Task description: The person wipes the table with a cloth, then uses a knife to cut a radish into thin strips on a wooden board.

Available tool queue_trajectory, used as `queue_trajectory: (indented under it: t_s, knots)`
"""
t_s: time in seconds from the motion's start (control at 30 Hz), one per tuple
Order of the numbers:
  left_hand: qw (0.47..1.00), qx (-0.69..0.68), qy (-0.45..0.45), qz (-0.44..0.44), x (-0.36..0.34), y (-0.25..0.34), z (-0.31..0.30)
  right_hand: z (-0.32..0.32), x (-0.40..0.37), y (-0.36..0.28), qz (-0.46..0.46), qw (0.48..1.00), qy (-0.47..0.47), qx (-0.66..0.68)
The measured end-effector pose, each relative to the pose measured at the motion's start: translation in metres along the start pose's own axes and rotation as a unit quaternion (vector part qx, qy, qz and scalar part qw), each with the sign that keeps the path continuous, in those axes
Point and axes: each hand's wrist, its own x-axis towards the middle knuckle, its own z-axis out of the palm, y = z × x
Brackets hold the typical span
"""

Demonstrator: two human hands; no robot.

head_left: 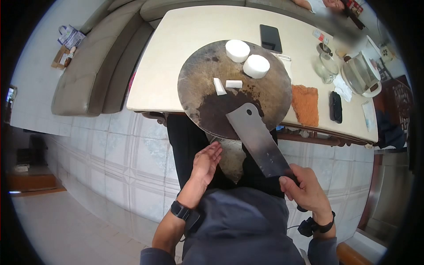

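My right hand (305, 189) grips the dark handle of a cleaver (259, 140). The broad blade points up and left, and its holed tip overlaps the front part of a round wooden chopping board (194, 75). My left hand (207, 161) is just below the board's front edge, over my lap, holding nothing, its fingers loosely extended. On the board, two thick white rounds that look like radish (237, 51) sit at the back. Nearer the middle lie two small white pieces, a wedge-like strip (219, 86) and a short block (234, 84). A dark wet patch covers the board's front.
The board stands on a cream table (154, 66). To its right are an orange cloth (305, 105), a black case (336, 107), a glass jug (361, 74) and a phone (270, 38). A sofa (88, 66) flanks the left and back. Part of another person shows at top right.
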Motion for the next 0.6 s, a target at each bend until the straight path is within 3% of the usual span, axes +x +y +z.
queue_trajectory:
  t_s: [0.07,0.23,0.3,0.37,0.43,0.47,0.5,0.57,0.6]
  knots:
    - [0.997,0.004,-0.077,0.028,-0.011,0.011,-0.002,-0.001,0.0,0.001,0.0,1.0,0.008,0.005]
    - [0.979,0.128,-0.121,0.099,-0.053,0.051,0.019,-0.003,0.002,0.0,0.006,0.998,0.033,0.053]
    - [0.935,0.226,-0.157,0.226,-0.06,0.066,0.031,-0.004,0.004,0.002,0.001,0.996,0.046,0.07]
    - [0.924,0.223,-0.17,0.26,-0.054,0.077,0.047,-0.005,0.006,0.005,-0.005,0.995,0.062,0.074]
    - [0.822,0.361,-0.106,0.429,-0.047,0.092,0.071,-0.007,0.007,0.009,0.0,0.994,0.068,0.081]
    - [0.774,0.409,-0.09,0.475,-0.046,0.1,0.086,-0.008,0.008,0.01,0.007,0.994,0.069,0.088]
    - [0.772,0.409,-0.094,0.478,-0.038,0.106,0.095,-0.007,0.008,0.012,0.004,0.993,0.074,0.089]
    - [0.618,0.54,-0.054,0.569,-0.022,0.114,0.111,-0.007,0.007,0.016,0.014,0.99,0.082,0.116]
    - [0.58,0.561,-0.048,0.589,-0.015,0.115,0.117,-0.008,0.006,0.017,0.012,0.989,0.086,0.117]
